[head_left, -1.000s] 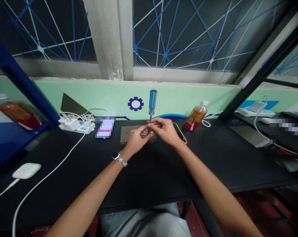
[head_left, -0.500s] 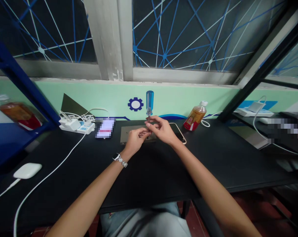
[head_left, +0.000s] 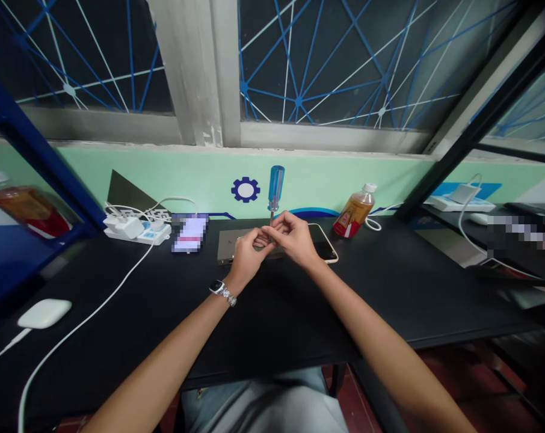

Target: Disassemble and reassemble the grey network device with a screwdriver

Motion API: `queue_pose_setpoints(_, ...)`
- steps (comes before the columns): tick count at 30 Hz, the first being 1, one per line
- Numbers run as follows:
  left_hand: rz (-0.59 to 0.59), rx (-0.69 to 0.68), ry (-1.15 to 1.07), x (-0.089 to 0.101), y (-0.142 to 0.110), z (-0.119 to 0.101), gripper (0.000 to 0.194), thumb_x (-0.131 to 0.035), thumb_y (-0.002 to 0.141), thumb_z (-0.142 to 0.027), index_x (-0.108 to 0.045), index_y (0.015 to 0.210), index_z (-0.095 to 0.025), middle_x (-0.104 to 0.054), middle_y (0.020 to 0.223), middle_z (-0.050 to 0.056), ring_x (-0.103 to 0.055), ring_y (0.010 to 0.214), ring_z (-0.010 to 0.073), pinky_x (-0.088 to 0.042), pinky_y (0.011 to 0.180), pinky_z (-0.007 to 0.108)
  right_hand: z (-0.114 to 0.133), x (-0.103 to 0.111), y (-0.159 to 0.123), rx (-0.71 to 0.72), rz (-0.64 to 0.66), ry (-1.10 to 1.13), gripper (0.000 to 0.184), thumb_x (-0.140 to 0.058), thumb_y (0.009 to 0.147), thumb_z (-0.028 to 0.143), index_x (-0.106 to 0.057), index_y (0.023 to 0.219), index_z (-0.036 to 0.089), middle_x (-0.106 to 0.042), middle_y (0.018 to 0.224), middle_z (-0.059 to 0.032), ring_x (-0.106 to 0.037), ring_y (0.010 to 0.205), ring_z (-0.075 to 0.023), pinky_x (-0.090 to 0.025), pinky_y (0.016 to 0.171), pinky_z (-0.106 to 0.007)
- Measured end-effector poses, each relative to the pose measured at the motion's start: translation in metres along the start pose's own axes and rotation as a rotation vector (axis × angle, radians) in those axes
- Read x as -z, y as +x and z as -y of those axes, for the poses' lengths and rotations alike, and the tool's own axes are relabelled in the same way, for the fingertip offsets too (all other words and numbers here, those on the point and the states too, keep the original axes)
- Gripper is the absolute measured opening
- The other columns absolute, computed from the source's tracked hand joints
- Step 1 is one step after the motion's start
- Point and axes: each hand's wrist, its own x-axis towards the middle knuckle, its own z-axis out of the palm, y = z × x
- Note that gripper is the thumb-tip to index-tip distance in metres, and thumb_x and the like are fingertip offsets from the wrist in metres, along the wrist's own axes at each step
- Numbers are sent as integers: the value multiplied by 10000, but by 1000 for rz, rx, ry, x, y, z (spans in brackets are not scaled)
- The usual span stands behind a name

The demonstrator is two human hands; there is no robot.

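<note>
A screwdriver (head_left: 276, 186) with a see-through blue handle stands nearly upright, handle on top, above the far part of the desk. My right hand (head_left: 298, 239) pinches its metal shaft below the handle. Close against it, my left hand (head_left: 246, 254) has its fingers curled around the shaft's lower end; the tip is hidden among the fingers. Behind and beneath both hands lies a flat grey-brown box (head_left: 226, 242), partly covered by them. A dark phone with a pale edge (head_left: 323, 243) lies just right of my right hand.
On the black desk (head_left: 295, 319), a lit phone (head_left: 190, 233) and a white power strip (head_left: 137, 231) with plugs lie left. A drink bottle (head_left: 354, 210) stands right. A white earbud case (head_left: 44, 314) and a long white cable (head_left: 96, 300) are at the near left.
The screwdriver shifted left and straightened, then tilted slightly right again. My left fingers moved a little apart from the shaft, then came back up around it. The view has turned slightly.
</note>
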Motion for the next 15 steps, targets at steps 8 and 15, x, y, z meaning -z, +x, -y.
queue_pose_setpoints(8,157,22,-129,10,3,5,209,-631,893,-299,-753,985,-157,-772,959,76,-722,896,244,-551,825,328,1,6,2,-28,188,4,399,-661,861,459,-648,1153,188,-720,1011,-69,-640,641,-132,-520,606,-260)
queue_pose_setpoints(15,231,-37,-60,13,5,-1,245,-587,928,-294,-720,1088,-163,-762,1047,88,-710,979,244,-538,907,354,-3,9,3,-17,157,-9,274,-659,868,399,-723,983,159,-729,810,-52,-662,678,-169,-524,639,-279)
